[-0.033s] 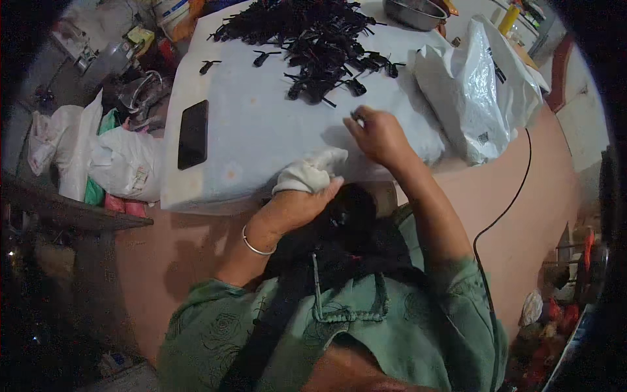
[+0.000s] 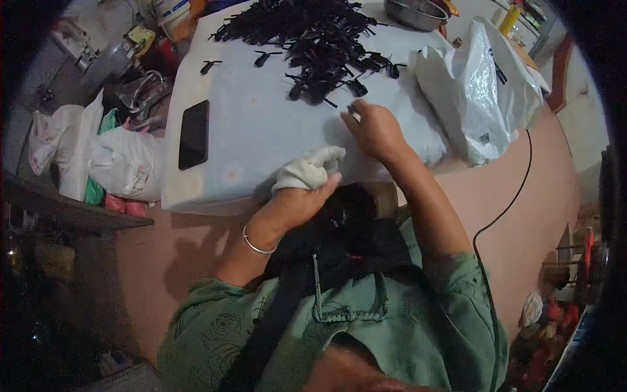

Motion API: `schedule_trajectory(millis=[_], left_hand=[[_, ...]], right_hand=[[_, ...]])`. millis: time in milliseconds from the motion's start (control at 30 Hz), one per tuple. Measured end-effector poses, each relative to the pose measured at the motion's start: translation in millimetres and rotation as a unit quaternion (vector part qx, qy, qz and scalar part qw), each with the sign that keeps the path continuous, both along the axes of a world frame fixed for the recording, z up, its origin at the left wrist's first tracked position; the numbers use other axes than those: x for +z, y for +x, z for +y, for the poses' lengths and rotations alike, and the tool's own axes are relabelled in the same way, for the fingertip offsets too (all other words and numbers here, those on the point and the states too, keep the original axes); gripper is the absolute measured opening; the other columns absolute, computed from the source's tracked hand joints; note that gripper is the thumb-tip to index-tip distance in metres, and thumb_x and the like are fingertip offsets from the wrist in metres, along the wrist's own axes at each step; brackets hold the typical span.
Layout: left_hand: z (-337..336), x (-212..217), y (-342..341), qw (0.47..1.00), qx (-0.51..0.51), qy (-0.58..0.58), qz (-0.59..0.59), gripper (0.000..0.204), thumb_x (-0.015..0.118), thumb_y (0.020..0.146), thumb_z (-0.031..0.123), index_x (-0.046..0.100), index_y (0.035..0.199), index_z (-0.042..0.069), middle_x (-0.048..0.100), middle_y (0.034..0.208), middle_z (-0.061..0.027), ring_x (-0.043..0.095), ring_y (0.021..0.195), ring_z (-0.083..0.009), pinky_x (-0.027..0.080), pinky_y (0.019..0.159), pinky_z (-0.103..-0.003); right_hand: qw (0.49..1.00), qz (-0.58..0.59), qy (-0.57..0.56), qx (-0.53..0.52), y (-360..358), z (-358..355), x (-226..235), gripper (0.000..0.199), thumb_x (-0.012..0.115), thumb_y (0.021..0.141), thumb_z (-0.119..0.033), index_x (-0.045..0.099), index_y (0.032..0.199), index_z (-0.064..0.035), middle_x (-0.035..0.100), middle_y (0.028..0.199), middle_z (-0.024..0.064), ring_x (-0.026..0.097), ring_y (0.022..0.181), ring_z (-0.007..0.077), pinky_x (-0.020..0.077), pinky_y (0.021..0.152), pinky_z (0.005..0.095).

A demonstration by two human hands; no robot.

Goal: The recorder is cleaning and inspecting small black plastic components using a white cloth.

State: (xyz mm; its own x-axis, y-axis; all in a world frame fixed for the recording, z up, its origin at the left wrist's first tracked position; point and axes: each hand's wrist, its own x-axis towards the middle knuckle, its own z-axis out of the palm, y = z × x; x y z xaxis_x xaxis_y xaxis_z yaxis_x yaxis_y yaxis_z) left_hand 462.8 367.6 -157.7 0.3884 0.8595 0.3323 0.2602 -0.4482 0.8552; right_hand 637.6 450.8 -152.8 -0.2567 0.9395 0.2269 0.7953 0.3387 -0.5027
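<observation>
White cloth, like a glove, covers the fingers of my left hand (image 2: 304,189), leaving the thumb bare. Those covered fingers are curled at the table's near edge; anything inside them is hidden. My right hand (image 2: 375,130) is closed in a pinch above the white-covered table (image 2: 248,144), to the right of the left hand. Something small and dark seems to sit at its fingertips, too small to name. Just beyond it lies a heap of small black pieces with thin strap-like ends (image 2: 313,46). A few loose black pieces (image 2: 262,59) lie left of the heap.
A black phone (image 2: 194,135) rests at the table's left. On the right stands a white plastic bag (image 2: 467,91), with a metal bowl (image 2: 418,13) behind it. Stuffed white bags (image 2: 127,160) sit left of the table. A black cable (image 2: 516,196) hangs at the right.
My right hand has shifted slightly left and away from me. The left hand has barely moved, and the heap looks the same.
</observation>
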Motion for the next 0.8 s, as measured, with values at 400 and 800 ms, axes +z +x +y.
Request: schedule_trajectory(millis=[400, 800], left_hand=[[10.9, -10.2, -12.7, 0.984, 0.133, -0.113, -0.024, 0.024, 0.051, 0.084, 0.011, 0.051, 0.105, 0.001, 0.056, 0.086, -0.0047, 0.051, 0.068, -0.0074, 0.044, 0.055, -0.022], [13.6, -4.4, 17.7, 0.973, 0.124, 0.194, 0.024, 0.018, 0.053, 0.082, 0.010, 0.052, 0.097, -0.001, 0.057, 0.075, -0.0096, 0.054, 0.059, -0.0155, 0.044, 0.054, -0.029]], right_hand=[[0.989, -0.053, 0.137, 0.001, 1.7, -21.9, -26.4, 0.010, 0.048, 0.075, -0.014, 0.046, 0.074, -0.0046, 0.054, 0.070, 0.0170, 0.054, 0.063, 0.0384, 0.0435, 0.055, 0.0458], [0.940, -0.122, 0.248, 0.198, 9.2, -84.8, 24.7, 0.011, 0.055, 0.072, -0.010, 0.045, 0.073, -0.0059, 0.047, 0.058, 0.0085, 0.052, 0.053, 0.0289, 0.0438, 0.049, 0.0392]])
